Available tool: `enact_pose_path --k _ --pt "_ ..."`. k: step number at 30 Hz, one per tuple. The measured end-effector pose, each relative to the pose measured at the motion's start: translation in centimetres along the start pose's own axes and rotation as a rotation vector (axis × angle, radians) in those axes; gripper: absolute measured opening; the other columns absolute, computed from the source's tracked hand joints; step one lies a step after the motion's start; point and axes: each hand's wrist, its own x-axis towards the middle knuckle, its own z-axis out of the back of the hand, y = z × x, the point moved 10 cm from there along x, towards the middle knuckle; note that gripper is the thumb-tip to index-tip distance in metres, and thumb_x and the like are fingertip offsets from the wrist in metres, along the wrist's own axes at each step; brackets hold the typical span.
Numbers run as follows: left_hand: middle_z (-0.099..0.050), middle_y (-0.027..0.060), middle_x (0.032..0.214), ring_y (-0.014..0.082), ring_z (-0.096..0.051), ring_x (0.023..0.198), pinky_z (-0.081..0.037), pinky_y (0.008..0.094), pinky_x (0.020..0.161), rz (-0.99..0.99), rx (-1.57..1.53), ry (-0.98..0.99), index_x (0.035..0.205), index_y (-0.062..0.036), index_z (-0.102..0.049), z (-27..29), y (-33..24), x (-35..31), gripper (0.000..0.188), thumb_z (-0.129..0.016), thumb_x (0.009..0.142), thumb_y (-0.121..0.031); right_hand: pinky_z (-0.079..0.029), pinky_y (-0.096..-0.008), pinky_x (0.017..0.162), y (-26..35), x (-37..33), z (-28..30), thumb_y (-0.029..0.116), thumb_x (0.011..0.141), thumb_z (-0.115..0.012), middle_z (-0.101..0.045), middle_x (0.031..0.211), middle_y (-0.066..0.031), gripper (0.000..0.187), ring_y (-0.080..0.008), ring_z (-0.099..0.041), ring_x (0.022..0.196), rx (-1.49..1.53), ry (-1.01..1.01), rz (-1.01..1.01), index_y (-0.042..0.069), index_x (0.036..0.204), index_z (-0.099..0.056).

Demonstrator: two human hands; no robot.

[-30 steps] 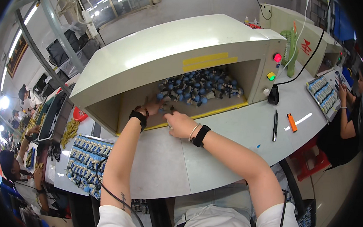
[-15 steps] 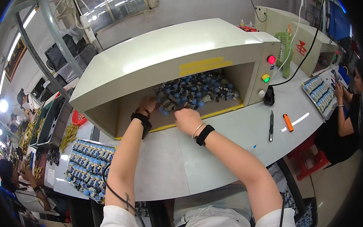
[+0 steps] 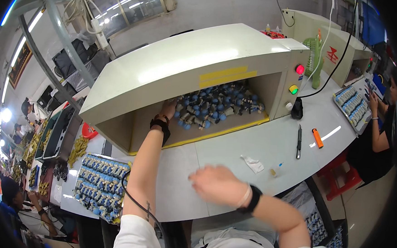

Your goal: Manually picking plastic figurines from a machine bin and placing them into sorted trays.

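Inside a large cream metal box [image 3: 175, 61] with an open front lies a heap of small blue-and-grey figurines [image 3: 208, 111]. My left hand [image 3: 167, 109] is reaching into the box at the heap's left edge; its fingers are partly hidden, so I cannot see whether they hold a figurine. Over the tabletop in front of the box, my right hand [image 3: 217, 185] is smeared by motion, and its grip is unclear. To its right lie a crumpled white scrap [image 3: 252, 164] and a small pale yellowish piece [image 3: 273, 172].
A tray of figurines in rows [image 3: 101, 184] sits at the left. A black cutter knife [image 3: 299, 141] and an orange lighter [image 3: 317, 138] lie at the right. A black cable hangs along my left arm. A co-worker [image 3: 375, 130] sits at the right beside another tray [image 3: 351, 108].
My right hand has pulled out of the box and moved down over the tabletop. My left hand stays by the heap, slightly farther in. A white scrap and pale piece now show on the table.
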Motion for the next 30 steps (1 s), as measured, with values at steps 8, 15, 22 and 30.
enact_pose_path --k 8,15,22,30 --pt "-0.023 0.0227 0.142 0.0349 -0.022 0.132 -0.022 0.0395 0.107 0.034 0.202 0.329 0.135 0.0 -0.029 -4.6 -3.3 -1.6 0.067 -0.05 0.085 -0.039 -0.047 -0.0334 0.076 -2.4 -7.6 -0.7 0.017 0.089 -0.047 -0.063 0.091 -0.0128 0.027 -0.0273 -0.06 0.085 0.668 -0.078 -0.122 0.003 0.108 -0.058" --pt "-0.014 0.0193 0.146 0.0356 -0.01 0.135 -0.014 0.0407 0.109 -0.22 0.007 0.48 0.141 -0.0041 -0.014 -4.5 -4.7 -3.7 0.074 -0.043 0.087 -0.047 -0.046 -0.0307 0.064 -6.2 -10.6 -0.4 0.018 0.084 -0.054 -0.063 0.081 -0.0091 0.018 -0.0236 -0.059 0.071 0.788 -0.123 -0.21 0.003 0.088 -0.063" --pt "-0.015 0.0226 0.145 0.0344 -0.01 0.136 -0.013 0.04 0.11 -0.441 0.368 0.395 0.138 0.0012 -0.019 -6.9 -4.9 -5.8 0.075 -0.046 0.087 -0.047 -0.042 -0.0297 0.054 -5.3 -20.2 -14.7 0.025 0.084 -0.051 -0.059 0.063 -0.0067 0.026 -0.0156 -0.054 0.057 0.918 0.61 -0.155 0.002 0.078 -0.062" --pt "-0.011 0.0237 0.146 0.0354 -0.01 0.136 -0.008 0.049 0.108 -0.326 0.608 0.622 0.14 0.0012 -0.014 -5.1 -13.9 -20.3 0.08 -0.049 0.083 -0.044 -0.044 -0.0453 0.079 -22.4 -47.3 -30.7 0.037 0.077 -0.05 -0.065 0.089 -0.02 0.042 -0.0355 -0.06 0.084 0.557 0.625 -1.27 0.0 0.092 -0.066"
